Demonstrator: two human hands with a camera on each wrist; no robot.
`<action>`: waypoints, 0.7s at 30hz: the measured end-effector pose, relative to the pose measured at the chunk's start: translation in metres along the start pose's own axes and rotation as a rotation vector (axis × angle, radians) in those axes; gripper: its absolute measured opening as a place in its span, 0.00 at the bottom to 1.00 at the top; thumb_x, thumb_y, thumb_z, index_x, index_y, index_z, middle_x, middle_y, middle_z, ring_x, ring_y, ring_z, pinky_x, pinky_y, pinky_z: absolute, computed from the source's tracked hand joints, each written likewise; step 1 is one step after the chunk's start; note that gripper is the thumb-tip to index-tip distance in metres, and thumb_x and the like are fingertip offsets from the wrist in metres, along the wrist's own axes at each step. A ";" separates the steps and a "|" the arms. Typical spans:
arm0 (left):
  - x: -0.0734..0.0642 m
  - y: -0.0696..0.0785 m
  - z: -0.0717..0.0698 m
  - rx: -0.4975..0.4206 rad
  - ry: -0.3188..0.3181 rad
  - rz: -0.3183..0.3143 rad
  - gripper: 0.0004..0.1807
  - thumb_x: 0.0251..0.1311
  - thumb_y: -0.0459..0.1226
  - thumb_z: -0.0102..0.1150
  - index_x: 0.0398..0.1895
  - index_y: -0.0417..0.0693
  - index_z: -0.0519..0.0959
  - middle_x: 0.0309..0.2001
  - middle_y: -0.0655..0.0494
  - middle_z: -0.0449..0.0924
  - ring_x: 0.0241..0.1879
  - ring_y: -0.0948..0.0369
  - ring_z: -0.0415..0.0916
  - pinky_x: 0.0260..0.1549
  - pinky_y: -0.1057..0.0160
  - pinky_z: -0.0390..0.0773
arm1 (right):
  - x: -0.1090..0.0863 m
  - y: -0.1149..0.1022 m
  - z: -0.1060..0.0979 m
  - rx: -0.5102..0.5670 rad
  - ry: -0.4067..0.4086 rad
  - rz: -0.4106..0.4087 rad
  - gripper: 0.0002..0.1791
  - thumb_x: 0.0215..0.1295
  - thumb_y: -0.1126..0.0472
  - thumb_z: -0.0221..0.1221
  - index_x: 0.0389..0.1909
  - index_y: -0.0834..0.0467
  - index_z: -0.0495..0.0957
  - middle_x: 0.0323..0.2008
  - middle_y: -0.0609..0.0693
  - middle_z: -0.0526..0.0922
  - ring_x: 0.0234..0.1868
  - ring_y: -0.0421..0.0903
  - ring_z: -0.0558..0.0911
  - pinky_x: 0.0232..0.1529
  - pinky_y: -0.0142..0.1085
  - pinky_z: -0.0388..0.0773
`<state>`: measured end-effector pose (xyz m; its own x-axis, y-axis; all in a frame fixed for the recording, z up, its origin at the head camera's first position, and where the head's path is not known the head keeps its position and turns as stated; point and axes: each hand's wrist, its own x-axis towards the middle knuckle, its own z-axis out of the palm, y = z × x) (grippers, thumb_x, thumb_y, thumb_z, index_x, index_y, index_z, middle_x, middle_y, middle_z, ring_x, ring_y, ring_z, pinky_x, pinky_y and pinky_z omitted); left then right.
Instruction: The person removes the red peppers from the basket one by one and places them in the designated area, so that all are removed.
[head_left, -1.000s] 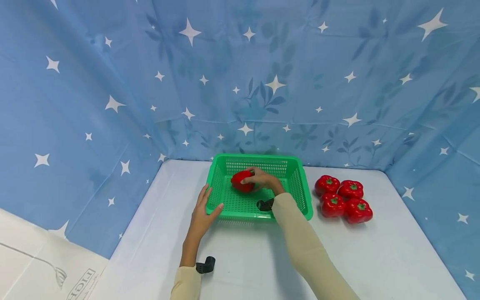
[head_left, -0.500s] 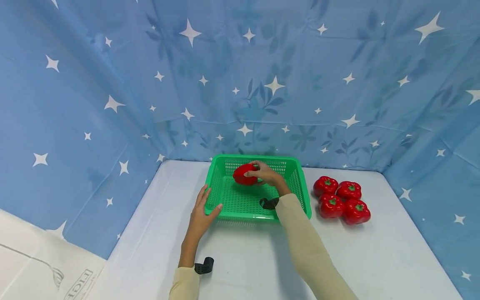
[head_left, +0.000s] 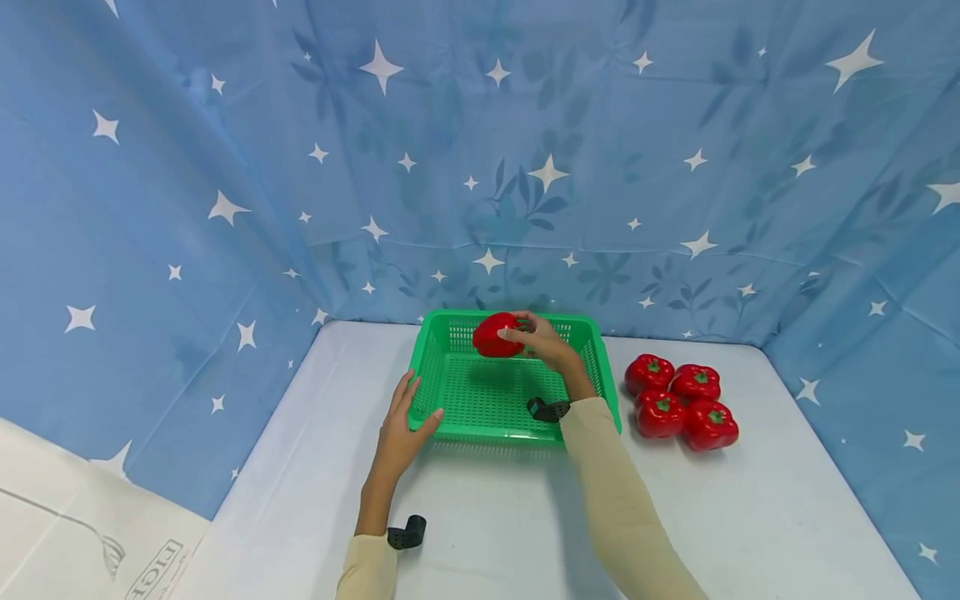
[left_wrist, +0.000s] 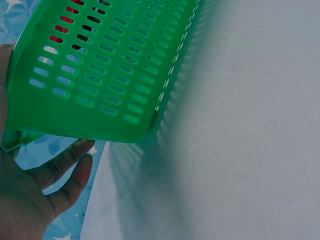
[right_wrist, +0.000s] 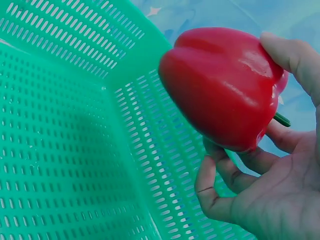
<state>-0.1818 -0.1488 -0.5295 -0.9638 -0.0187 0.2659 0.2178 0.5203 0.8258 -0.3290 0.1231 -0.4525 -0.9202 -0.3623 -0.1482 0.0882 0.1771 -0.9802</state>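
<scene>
In the head view my right hand [head_left: 551, 343] grips a red bell pepper [head_left: 497, 335], raised over the back of the green plastic basket [head_left: 517, 434]. The right wrist view has the thumb on one side of the bell pepper [right_wrist: 220, 90] and fingers beneath it. Its green stem [right_wrist: 282, 119] points toward the palm. My left hand [head_left: 399, 433] rests at the basket's front left corner, thumb by the front rim and fingers spread along the left side. From the left wrist, the basket's slotted wall [left_wrist: 100, 70] appears, with two fingers [left_wrist: 75, 185] close to the corner.
Several red bell peppers [head_left: 660, 414] sit in a cluster on the white table [head_left: 480, 517], right of the basket. A blue curtain with white stars [head_left: 480, 150] hangs behind and at both sides. Each wrist wears a black camera [head_left: 407, 533].
My right hand has lifted the bell pepper from the basket's floor, up and slightly right toward the back rim. The left hand has stayed at the corner.
</scene>
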 end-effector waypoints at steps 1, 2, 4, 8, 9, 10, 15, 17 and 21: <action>0.000 0.000 0.000 0.000 0.000 0.000 0.43 0.62 0.55 0.60 0.76 0.50 0.58 0.79 0.62 0.46 0.77 0.50 0.47 0.66 0.35 0.60 | -0.001 0.000 -0.001 0.000 0.004 -0.005 0.36 0.65 0.53 0.60 0.71 0.58 0.58 0.68 0.62 0.64 0.64 0.62 0.70 0.63 0.60 0.69; 0.001 0.000 0.000 0.000 -0.001 -0.001 0.43 0.62 0.56 0.60 0.76 0.49 0.58 0.79 0.62 0.46 0.77 0.50 0.47 0.66 0.35 0.60 | -0.002 -0.001 -0.001 0.003 0.008 -0.010 0.36 0.65 0.54 0.60 0.71 0.58 0.59 0.68 0.61 0.64 0.64 0.62 0.70 0.63 0.60 0.69; 0.001 0.000 0.000 0.000 -0.001 0.001 0.43 0.62 0.56 0.60 0.76 0.49 0.58 0.79 0.61 0.46 0.77 0.50 0.47 0.66 0.35 0.60 | -0.003 0.000 -0.002 0.009 0.011 -0.023 0.35 0.65 0.54 0.60 0.70 0.58 0.60 0.69 0.60 0.63 0.64 0.62 0.70 0.62 0.61 0.69; 0.002 0.000 0.000 0.001 -0.001 0.000 0.43 0.62 0.56 0.60 0.76 0.49 0.58 0.78 0.62 0.46 0.77 0.51 0.47 0.66 0.35 0.60 | -0.007 0.002 -0.004 0.026 -0.001 -0.054 0.34 0.66 0.55 0.60 0.71 0.57 0.61 0.70 0.61 0.62 0.65 0.62 0.70 0.60 0.59 0.72; 0.001 0.000 0.000 0.000 -0.001 -0.001 0.43 0.62 0.56 0.60 0.76 0.50 0.58 0.78 0.63 0.45 0.77 0.51 0.47 0.66 0.35 0.60 | -0.008 0.003 -0.005 0.029 -0.006 -0.063 0.34 0.66 0.56 0.60 0.71 0.57 0.61 0.69 0.61 0.62 0.65 0.63 0.70 0.60 0.58 0.73; 0.001 0.000 -0.001 -0.002 -0.001 -0.002 0.43 0.62 0.56 0.60 0.76 0.50 0.58 0.78 0.63 0.45 0.77 0.51 0.47 0.66 0.35 0.61 | -0.010 0.004 -0.005 0.036 -0.008 -0.071 0.33 0.67 0.56 0.59 0.71 0.57 0.62 0.69 0.61 0.63 0.65 0.63 0.70 0.59 0.57 0.74; -0.001 -0.001 0.000 -0.005 -0.003 -0.006 0.43 0.62 0.56 0.60 0.76 0.51 0.57 0.78 0.64 0.45 0.77 0.51 0.47 0.66 0.35 0.60 | -0.015 0.007 -0.007 0.085 -0.019 -0.119 0.32 0.68 0.60 0.57 0.72 0.58 0.60 0.67 0.65 0.62 0.65 0.66 0.68 0.58 0.59 0.74; -0.001 -0.001 0.000 -0.002 -0.002 -0.004 0.43 0.62 0.56 0.60 0.76 0.50 0.57 0.78 0.63 0.45 0.77 0.50 0.47 0.66 0.34 0.60 | -0.019 0.005 -0.006 0.107 -0.026 -0.135 0.32 0.69 0.62 0.56 0.73 0.59 0.59 0.67 0.65 0.61 0.66 0.66 0.67 0.59 0.61 0.72; -0.001 -0.001 0.000 0.003 0.001 0.001 0.43 0.62 0.55 0.60 0.76 0.50 0.57 0.79 0.62 0.45 0.77 0.50 0.47 0.66 0.34 0.60 | -0.032 -0.004 -0.005 0.144 -0.038 -0.154 0.33 0.69 0.64 0.54 0.73 0.60 0.57 0.68 0.67 0.58 0.67 0.68 0.64 0.60 0.64 0.68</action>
<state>-0.1813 -0.1491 -0.5303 -0.9635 -0.0189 0.2669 0.2180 0.5229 0.8241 -0.3020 0.1382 -0.4429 -0.9121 -0.4100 0.0026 0.0037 -0.0145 -0.9999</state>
